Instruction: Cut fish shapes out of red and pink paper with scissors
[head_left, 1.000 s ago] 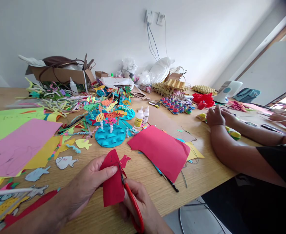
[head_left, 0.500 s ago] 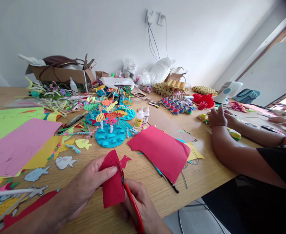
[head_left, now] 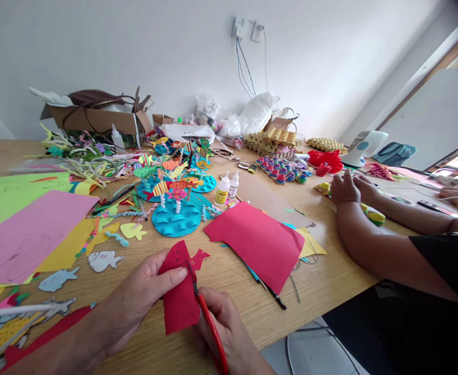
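Between thumb and fingers, my left hand [head_left: 143, 291] pinches a narrow piece of red paper [head_left: 180, 307] above the table. My right hand [head_left: 227, 325] is closed round the red handles of a pair of scissors [head_left: 212, 325]. The scissor blades lie along the right edge of the red piece, close to my left thumb. Just behind it, a small red paper scrap [head_left: 200, 258] shows. A large red sheet [head_left: 256, 242] lies on the table to the right, with pencils [head_left: 270, 292] partly under it.
Blue discs with paper fish [head_left: 176, 216] and glue bottles [head_left: 222, 190] stand ahead. Fish cutouts [head_left: 104, 260] and coloured sheets [head_left: 34, 229] lie left. At right, a co-worker's hands [head_left: 346, 188] handle a yellow and green object. A cardboard box [head_left: 96, 119] stands against the wall.
The scissors have shifted very slightly against the red piece, their handles a little further left. My left hand keeps its hold. The co-worker's hands have moved slightly left.
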Demonstrator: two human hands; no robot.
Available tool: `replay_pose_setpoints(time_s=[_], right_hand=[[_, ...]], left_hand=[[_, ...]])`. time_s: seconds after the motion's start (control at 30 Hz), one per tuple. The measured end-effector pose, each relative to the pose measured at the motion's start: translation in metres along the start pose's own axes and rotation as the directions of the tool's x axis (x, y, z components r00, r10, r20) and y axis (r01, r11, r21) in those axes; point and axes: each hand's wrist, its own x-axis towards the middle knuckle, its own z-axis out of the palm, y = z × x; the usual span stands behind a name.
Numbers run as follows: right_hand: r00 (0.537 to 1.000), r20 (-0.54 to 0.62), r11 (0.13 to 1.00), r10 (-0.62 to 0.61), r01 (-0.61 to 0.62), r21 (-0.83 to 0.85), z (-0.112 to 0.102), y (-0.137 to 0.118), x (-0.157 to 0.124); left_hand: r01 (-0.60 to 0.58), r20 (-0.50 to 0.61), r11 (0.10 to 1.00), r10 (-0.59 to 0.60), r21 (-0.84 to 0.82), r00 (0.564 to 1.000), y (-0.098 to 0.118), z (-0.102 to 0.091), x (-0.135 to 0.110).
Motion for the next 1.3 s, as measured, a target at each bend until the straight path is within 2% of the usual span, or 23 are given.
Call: replay_pose_setpoints(time_s=[0.2,0.53,0.93,1.3], right_hand=[[0.999,0.033,1.000,0.017,-0.018,0.010,0.0002,-0.0039,-0.0006],[1.000,0.021,1.000,0.011,-0.011,-0.012,-0.0008,-0.0014,-0.0002],[1.000,0.013,0.999,0.004,-0.004,0.044,0.0001,0.0016,0.0002],[1.000,-0.002,0.999,-0.022,0.022,0.030,-0.0008,0.0042,0.0004]], left_hand=[[-0.005,0.033,1.000,0.005,-0.003,0.999,0.0020,0.0019,-0.0008],[0.003,0.045,1.000,-0.004,0.016,0.999,-0.0004,0.0007,-0.0016],[0.005,0.017,1.000,-0.005,0.019,1.000,-0.0018,0.0015,-0.0009],[-0.008,0.047,1.000,0.007,0.027,0.999,-0.0033,-0.0013,-0.0001]])
